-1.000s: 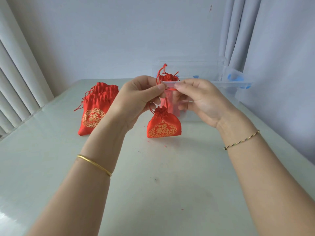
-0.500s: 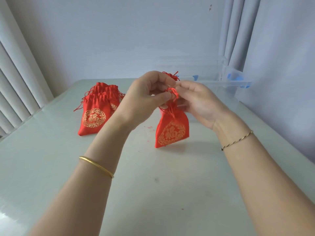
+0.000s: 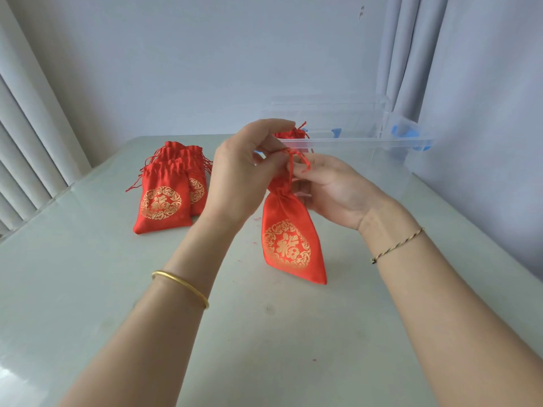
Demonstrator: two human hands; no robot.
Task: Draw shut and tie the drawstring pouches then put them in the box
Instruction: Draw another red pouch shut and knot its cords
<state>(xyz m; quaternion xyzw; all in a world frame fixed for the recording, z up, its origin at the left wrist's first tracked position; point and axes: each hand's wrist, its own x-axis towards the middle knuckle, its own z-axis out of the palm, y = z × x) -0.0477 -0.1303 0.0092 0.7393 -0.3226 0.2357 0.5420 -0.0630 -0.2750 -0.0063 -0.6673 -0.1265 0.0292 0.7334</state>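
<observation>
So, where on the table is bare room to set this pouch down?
The widest bare table lies near you, between the forearms. A narrower strip runs between the pile of pouches and the held pouch. Crowded: far left by the pile, far right by the box.
</observation>
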